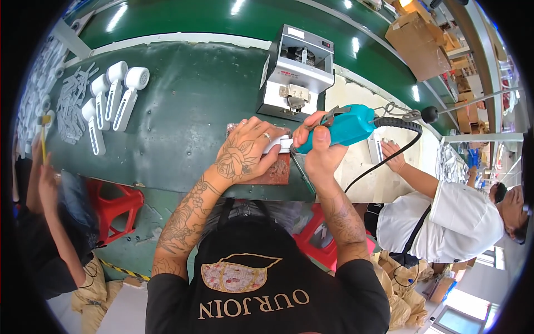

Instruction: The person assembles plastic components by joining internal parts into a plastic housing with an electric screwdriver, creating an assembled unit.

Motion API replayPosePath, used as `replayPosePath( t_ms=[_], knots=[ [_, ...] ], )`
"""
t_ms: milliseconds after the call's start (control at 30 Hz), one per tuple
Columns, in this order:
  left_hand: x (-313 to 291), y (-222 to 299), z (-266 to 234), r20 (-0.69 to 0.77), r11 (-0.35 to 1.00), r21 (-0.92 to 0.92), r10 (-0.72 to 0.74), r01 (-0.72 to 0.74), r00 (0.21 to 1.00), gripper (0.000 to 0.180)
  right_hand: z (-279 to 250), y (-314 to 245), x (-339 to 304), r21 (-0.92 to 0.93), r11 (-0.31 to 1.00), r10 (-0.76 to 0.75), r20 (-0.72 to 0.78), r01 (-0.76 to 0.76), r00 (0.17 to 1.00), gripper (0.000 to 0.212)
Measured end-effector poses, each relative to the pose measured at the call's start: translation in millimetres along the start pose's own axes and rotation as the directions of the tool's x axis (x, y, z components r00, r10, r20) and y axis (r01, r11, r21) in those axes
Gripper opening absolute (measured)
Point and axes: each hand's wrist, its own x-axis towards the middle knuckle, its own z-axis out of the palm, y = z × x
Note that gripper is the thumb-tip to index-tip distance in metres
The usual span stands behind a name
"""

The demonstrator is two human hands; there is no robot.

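Observation:
My left hand (242, 150) presses down over a white plastic handle piece (280, 145), apparently a shower head, whose body is mostly hidden under the fingers. Beneath it lies a worn reddish-brown pad (272, 173) on the green table. In my right hand (324, 151) is a teal electric screwdriver (351, 125), its body lying to the right and its nose pointing at the end of the white piece. Whether the tip touches the piece is hidden by my fingers. A thin dark rod (303, 173) lies beside the pad.
Several white shower heads (125, 103) and a heap of small grey-white parts (75, 103) lie at left. A metal-cased machine (297, 72) stands at the back. The screwdriver's black cable (384, 161) loops right. People work on both sides, one holding a yellow-handled hammer (44, 133).

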Motion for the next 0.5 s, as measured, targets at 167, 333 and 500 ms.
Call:
replayPosePath(
  t_ms=[167, 333, 500],
  knots=[
    [1.8, -0.5, 1.1, 0.016, 1.0, -0.013, -0.024, 0.025, 1.0, 0.033, 1.0, 12.7, -1.8, 0.048, 0.998, -0.028, 0.017, 0.027, 0.999, 0.041],
    [4.9, 0.6, -5.4, 0.044, 1.0, 0.009, -0.024, 0.024, 0.999, 0.036, 1.6, 10.7, 0.7, 0.072, 0.997, -0.017, 0.004, 0.017, 1.0, 0.04],
    [1.8, -2.2, -5.8, 0.018, 0.998, -0.017, 0.069, -0.068, 0.997, 0.037, 0.0, 17.7, -5.4, 0.057, 0.998, 0.016, -0.067, -0.012, 0.998, 0.039]
  ],
)
